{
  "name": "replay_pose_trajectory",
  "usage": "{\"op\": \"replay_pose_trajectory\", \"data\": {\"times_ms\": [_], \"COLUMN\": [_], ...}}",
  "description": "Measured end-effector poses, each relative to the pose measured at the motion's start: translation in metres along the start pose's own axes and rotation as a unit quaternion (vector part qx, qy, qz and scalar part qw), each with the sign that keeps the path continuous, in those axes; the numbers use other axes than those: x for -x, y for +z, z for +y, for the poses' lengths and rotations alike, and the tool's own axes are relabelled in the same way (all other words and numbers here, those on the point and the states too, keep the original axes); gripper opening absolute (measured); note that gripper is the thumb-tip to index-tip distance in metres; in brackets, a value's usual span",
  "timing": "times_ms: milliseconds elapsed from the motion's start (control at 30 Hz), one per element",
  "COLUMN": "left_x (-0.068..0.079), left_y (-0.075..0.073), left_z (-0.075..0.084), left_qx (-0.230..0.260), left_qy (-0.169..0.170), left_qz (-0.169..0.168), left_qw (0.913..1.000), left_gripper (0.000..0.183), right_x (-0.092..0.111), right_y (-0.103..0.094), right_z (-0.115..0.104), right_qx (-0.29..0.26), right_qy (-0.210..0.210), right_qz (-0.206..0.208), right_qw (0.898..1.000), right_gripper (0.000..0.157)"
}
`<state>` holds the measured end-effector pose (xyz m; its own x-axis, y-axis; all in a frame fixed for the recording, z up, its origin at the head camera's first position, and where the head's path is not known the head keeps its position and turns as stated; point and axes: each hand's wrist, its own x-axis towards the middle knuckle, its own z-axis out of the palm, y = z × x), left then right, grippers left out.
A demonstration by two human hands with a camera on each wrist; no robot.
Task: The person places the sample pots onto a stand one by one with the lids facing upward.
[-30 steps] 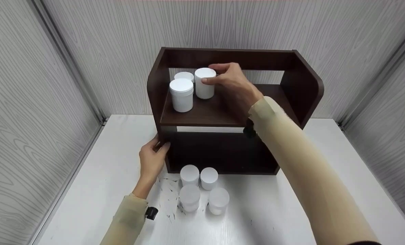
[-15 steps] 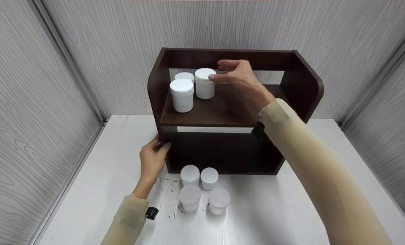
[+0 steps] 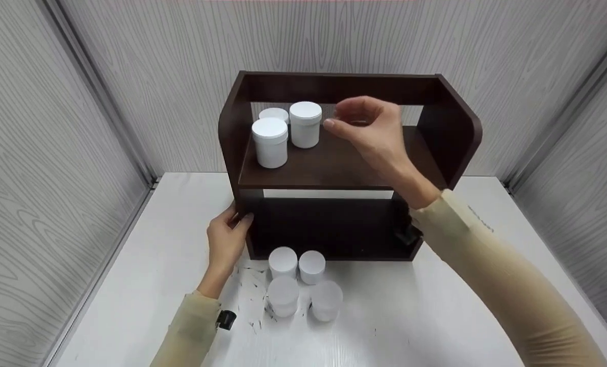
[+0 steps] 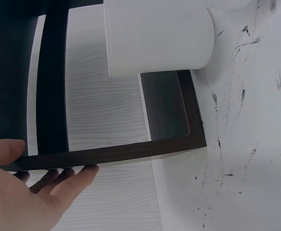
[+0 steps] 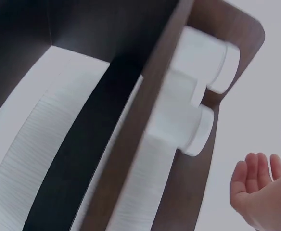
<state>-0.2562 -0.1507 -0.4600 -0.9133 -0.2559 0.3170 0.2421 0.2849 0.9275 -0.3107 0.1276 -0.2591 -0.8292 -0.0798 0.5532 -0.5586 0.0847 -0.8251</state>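
Observation:
A dark brown two-tier shelf (image 3: pixel 334 176) stands on the white table. My left hand (image 3: pixel 225 239) grips its left side panel, thumb on the inner side and fingers on the outer side, as the left wrist view also shows (image 4: pixel 39 192). To the right of a white lidded jar (image 3: pixel 305 127) on the upper tier hangs my right hand (image 3: pixel 377 135), holding nothing, fingers loosely curved and apart from the jar. A second white jar (image 3: pixel 271 145) sits at the tier's front left. Behind it is a third jar (image 3: pixel 274 114), partly hidden.
Several white jars stand on the table before the shelf: a back left jar (image 3: pixel 283 262), a back right jar (image 3: pixel 312 267), a front left jar (image 3: pixel 283 295) and a front right jar (image 3: pixel 326 300). Grey wood-grain walls (image 3: pixel 79 127) enclose the table (image 3: pixel 145 285) at back and sides.
My right hand has let go of the back right jar on the upper tier and drawn away to the right. The left hand has stayed on the side panel.

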Motion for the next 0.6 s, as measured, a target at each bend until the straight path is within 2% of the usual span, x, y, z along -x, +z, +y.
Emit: {"op": "replay_pose_trajectory", "data": {"times_ms": [167,333,467,600], "left_x": [0.0,-0.002,-0.001,-0.001], "left_y": [0.0,0.0,0.0,0.0], "left_z": [0.0,0.0,0.0,0.0], "left_qx": [0.002,-0.006,-0.007,-0.002], "left_qy": [-0.006,-0.002,-0.004,-0.009], "left_qz": [0.004,0.005,0.004,0.003], "left_qw": [1.0,1.0,1.0,1.0], "left_gripper": [0.044,0.045,0.045,0.045], "right_x": [0.043,0.082,0.111,0.134], "right_y": [-0.004,-0.011,-0.017,-0.024], "right_z": [0.001,0.013,0.028,0.043], "right_qx": [0.009,0.024,0.044,0.045], "right_qy": [-0.046,-0.077,-0.074,-0.048], "right_qz": [-0.035,-0.057,-0.067,-0.066], "right_qw": [0.998,0.995,0.994,0.996], "right_gripper": [0.026,0.026,0.028,0.03]}}
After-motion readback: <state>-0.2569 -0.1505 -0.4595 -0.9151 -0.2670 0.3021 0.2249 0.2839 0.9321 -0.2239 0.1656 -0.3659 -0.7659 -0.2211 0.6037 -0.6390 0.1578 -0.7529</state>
